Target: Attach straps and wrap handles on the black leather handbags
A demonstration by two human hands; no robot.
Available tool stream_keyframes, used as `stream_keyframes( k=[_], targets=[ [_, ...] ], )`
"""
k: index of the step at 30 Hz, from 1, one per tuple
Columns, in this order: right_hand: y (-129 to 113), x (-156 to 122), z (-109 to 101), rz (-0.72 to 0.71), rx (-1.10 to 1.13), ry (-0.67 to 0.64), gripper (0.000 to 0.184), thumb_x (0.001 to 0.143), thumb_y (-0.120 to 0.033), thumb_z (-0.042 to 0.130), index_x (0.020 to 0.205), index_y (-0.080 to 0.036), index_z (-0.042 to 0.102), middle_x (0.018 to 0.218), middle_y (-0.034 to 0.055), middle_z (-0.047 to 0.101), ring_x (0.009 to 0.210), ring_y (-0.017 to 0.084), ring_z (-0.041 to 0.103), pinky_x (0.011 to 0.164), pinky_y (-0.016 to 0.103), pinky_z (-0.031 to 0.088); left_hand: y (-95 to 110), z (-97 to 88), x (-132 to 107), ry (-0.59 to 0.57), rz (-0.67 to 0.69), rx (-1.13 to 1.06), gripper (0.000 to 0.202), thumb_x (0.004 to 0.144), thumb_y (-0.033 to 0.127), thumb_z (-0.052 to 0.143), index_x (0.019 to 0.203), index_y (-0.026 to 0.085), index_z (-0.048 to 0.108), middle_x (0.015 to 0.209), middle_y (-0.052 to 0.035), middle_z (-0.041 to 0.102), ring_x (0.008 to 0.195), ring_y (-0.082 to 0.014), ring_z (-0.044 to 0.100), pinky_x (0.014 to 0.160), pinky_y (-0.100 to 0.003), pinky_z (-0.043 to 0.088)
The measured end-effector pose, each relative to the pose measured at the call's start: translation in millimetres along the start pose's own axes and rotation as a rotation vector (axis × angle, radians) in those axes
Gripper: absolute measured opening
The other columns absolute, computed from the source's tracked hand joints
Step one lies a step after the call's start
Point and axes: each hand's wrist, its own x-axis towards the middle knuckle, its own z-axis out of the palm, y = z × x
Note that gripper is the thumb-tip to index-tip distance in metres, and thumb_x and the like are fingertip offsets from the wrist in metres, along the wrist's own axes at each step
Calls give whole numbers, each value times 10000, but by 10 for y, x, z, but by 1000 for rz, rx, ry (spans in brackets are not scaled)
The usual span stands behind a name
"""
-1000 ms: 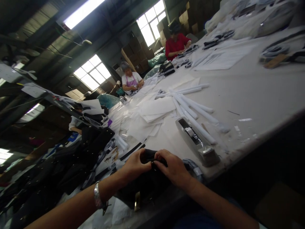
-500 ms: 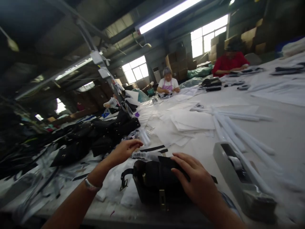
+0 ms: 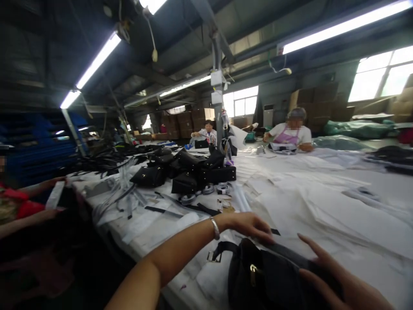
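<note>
A black handbag with a gold-coloured clasp sits on the table in front of me, its lower part cut off by the frame. From its left side sticks out a short strap with a metal buckle. My left hand, with a bangle at the wrist, has its fingers curled together at the bag's upper back edge; the fingertips are partly hidden. Across the bag's right side lies my right hand, thumb and forefinger stretched apart and touching the bag. A small black strip shows just beyond my left fingers.
Several black bags are piled further back, left of the middle. Coiled straps and plastic-wrapped strips lie before them. White sheets spread to the right. A metal post rises behind the pile. Co-workers sit across the table and at far left.
The view has swung left, so a co-worker at far left now shows and the tape dispenser is out of sight. My left hand has come to the bag's back edge.
</note>
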Motion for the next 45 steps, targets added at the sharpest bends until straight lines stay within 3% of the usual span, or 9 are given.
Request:
stream_keyframes(
  k=[4, 8, 13, 19, 24, 27, 36, 40, 45],
  targets=[
    [-66, 48, -103, 64, -23, 76, 716, 822, -577, 516, 1435, -212, 461, 1274, 120, 665, 1100, 356, 661, 817, 432, 598, 406, 19, 243, -24, 217, -165, 384, 853, 511, 629, 994, 160, 690, 875, 37, 660, 859, -128, 610, 831, -211, 455],
    [-313, 30, -354, 255, -14, -56, 567, 750, -398, 519, 1288, -244, 612, 883, 37, 785, 804, 311, 739, 630, 340, 576, 636, -62, 246, -35, 334, -160, 396, 916, 496, 539, 1078, 160, 671, 952, -8, 674, 903, -150, 617, 857, -242, 464],
    [-364, -54, -563, 409, 35, 93, 406, 718, -345, 488, 1056, -274, 701, 770, -24, 756, 719, 266, 704, 600, 310, 509, 6, -270, -44, 32, 117, -53, 531, 1027, 432, 213, 1245, 165, 618, 1221, -91, 675, 1119, -176, 620, 966, -289, 456],
    [-308, -73, -566, 432, 155, 213, 409, 685, -320, 475, 1017, -260, 707, 694, -32, 724, 712, 259, 683, 644, 309, 511, -907, -106, -463, 138, -84, 163, 405, 819, 164, 592, 1217, 192, 658, 1237, -82, 686, 1121, -233, 629, 961, -313, 465],
    [-260, -34, -598, 414, 207, 207, 409, 733, -344, 513, 1085, -236, 691, 790, -5, 754, 780, 273, 700, 691, 321, 539, -1014, 190, -442, 265, -131, 365, 380, 698, 128, 694, 1053, 261, 725, 1075, -25, 756, 1023, -259, 671, 931, -329, 480],
    [-223, -44, -674, 380, 155, 245, 450, 754, -279, 446, 1141, -212, 667, 855, 16, 765, 827, 275, 708, 722, 341, 546, -915, 25, -497, 449, -155, 480, 278, 762, 91, 588, 936, 249, 736, 1002, -28, 769, 982, -256, 687, 907, -319, 483],
    [-128, -371, -579, 132, 24, 6, 467, 849, -285, 496, 1300, -232, 603, 1301, 86, 652, 1208, 295, 601, 989, 439, 510, 242, -1344, -1466, 1247, -230, 752, 345, 940, 295, 401, 1205, 194, 598, 1133, -102, 713, 1027, -276, 656, 893, -344, 457],
    [-699, -239, -902, 17, 117, 154, 780, 861, -435, 586, 1533, -242, 241, 1573, 101, 323, 1431, 301, 319, 1136, 498, 341, 1235, -1299, -1642, 1396, 47, 1044, 304, 962, 307, 421, 1177, 218, 618, 1114, -66, 720, 980, -224, 665, 829, -287, 471],
    [-1734, 290, -1446, -240, 352, 260, 617, 921, -540, 508, 1463, -271, 387, 1456, 108, 489, 1291, 306, 498, 1041, 476, 424, 2200, -971, -1620, 1384, 256, 1234, 276, 988, 304, 428, 1176, 228, 616, 1085, -37, 722, 943, -197, 660, 764, -290, 481]
  ],
)
